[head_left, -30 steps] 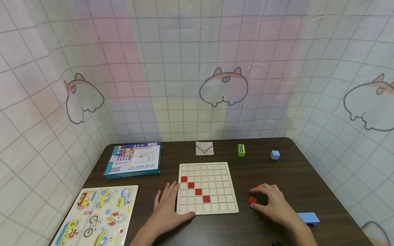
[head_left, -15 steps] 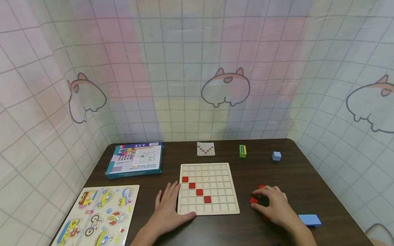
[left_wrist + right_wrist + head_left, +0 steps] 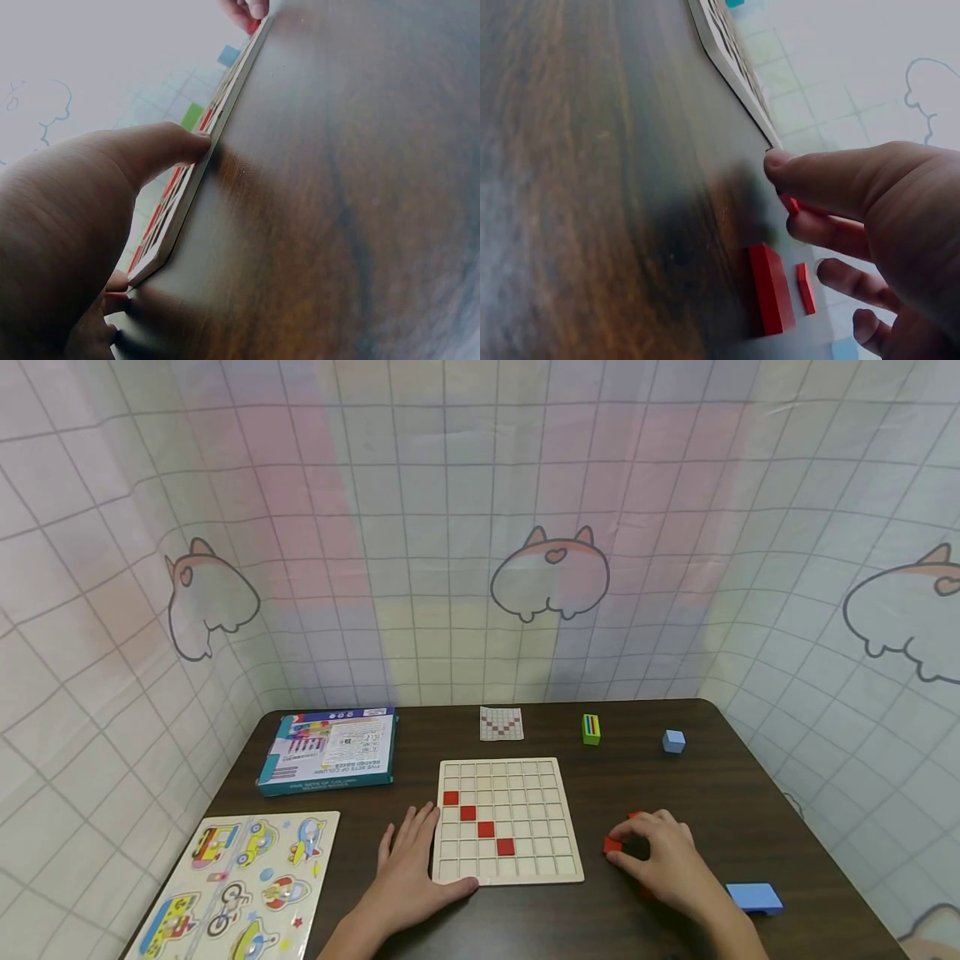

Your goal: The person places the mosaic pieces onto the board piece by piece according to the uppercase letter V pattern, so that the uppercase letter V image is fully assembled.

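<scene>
A square wooden grid board lies mid-table with several red tiles set in a diagonal of its cells. My left hand rests at its near-left corner, fingers spread along the left edge and thumb on the front edge. To the right of the board, my right hand pinches a red square tile between thumb and fingers. In the right wrist view that tile is partly hidden by the thumb. A thicker red block and another red tile lie beside this hand.
Behind the board lie a small pattern card, a green block with coloured stripes and a blue cube. A blue block is by the right forearm. At left are a boxed set and a vehicle puzzle board.
The right hand has shifted slightly left, and the red tile between its thumb and fingers has moved and tilted with it. The left hand and the board stay in place.
</scene>
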`<state>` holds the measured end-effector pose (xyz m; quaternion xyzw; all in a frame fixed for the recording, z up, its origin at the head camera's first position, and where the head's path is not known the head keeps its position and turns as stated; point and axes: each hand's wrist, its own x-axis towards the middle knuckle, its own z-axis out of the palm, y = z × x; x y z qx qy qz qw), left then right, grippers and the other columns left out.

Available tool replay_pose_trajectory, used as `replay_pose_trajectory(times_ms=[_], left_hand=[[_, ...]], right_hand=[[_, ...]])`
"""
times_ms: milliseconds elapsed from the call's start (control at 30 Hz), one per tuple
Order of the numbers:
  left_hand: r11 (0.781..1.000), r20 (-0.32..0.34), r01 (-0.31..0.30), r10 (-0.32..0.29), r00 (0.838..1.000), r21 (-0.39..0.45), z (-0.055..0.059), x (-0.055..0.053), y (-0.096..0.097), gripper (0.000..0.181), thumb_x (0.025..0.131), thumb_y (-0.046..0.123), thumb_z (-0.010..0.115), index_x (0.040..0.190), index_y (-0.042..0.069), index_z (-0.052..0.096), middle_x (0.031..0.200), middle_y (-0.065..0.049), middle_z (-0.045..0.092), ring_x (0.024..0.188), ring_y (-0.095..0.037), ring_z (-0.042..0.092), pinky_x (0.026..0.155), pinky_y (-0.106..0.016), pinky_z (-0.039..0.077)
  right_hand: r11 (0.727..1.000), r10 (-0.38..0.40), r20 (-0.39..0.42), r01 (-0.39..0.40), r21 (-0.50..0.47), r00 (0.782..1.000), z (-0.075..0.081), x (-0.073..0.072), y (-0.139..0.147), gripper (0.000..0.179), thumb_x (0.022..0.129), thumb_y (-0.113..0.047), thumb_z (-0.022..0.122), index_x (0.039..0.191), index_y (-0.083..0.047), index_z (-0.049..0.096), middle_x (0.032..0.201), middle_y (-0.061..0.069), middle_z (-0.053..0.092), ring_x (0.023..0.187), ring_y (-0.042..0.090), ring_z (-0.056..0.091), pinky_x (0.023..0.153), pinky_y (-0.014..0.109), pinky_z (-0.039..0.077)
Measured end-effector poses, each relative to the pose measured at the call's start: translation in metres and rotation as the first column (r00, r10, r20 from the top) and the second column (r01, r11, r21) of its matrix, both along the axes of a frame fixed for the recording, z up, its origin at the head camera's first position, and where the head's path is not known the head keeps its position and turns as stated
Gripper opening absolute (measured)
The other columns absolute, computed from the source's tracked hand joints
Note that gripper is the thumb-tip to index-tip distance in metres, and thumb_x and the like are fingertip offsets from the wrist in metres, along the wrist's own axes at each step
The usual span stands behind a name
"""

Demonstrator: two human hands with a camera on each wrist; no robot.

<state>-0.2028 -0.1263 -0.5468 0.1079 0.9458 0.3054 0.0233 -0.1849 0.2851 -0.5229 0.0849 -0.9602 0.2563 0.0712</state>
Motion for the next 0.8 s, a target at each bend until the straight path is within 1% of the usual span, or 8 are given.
replay_pose_trajectory(times_ms=[133, 400, 533, 800], left_hand=[[1.000, -0.001, -0.002, 0.002, 1.000, -0.001, 0.000, 0.000, 0.000, 0.131, 0.076, 0.085, 0.083, 0.176, 0.018, 0.032, 0.184, -0.008, 0.030, 0.174, -0.039, 0.016, 0.135, -0.072, 0.005], [1.000, -0.006, 0.002, -0.002, 1.000, -0.004, -0.002, -0.001, 0.000, 0.131, 0.076, 0.086, 0.082, 0.176, 0.018, 0.031, 0.184, -0.007, 0.030, 0.174, -0.038, 0.016, 0.135, -0.072, 0.004], [1.000, -0.005, 0.001, -0.001, 1.000, -0.009, -0.002, -0.002, 0.000, 0.132, 0.076, 0.086, 0.082, 0.177, 0.018, 0.031, 0.184, -0.006, 0.029, 0.174, -0.038, 0.016, 0.135, -0.072, 0.004], [1.000, -0.012, 0.004, -0.004, 1.000, -0.007, -0.002, -0.002, 0.000, 0.132, 0.075, 0.087, 0.082, 0.176, 0.018, 0.031, 0.184, -0.007, 0.030, 0.174, -0.038, 0.017, 0.135, -0.073, 0.004]], right_hand=[[1.000, 0.028, -0.012, -0.028, -0.009, 1.000, 0.002, -0.004, -0.004, 0.019, 0.091, -0.037, 0.094, 0.106, -0.036, 0.081, 0.106, -0.021, 0.075, 0.109, 0.014, 0.058, 0.093, 0.045, 0.039], [0.997, 0.069, -0.043, -0.070, -0.020, 0.997, 0.002, -0.012, -0.013, 0.022, 0.091, -0.030, 0.095, 0.107, -0.035, 0.081, 0.105, -0.024, 0.074, 0.108, 0.011, 0.058, 0.095, 0.042, 0.039], [0.995, 0.095, -0.059, -0.096, -0.019, 0.994, 0.001, -0.017, -0.018, 0.021, 0.091, -0.030, 0.095, 0.106, -0.036, 0.081, 0.105, -0.024, 0.074, 0.108, 0.010, 0.058, 0.094, 0.042, 0.039], [0.993, 0.118, -0.024, -0.118, -0.019, 0.993, 0.002, -0.028, -0.029, 0.021, 0.093, -0.032, 0.093, 0.111, -0.033, 0.082, 0.111, -0.021, 0.075, 0.111, 0.013, 0.057, 0.098, 0.046, 0.042]])
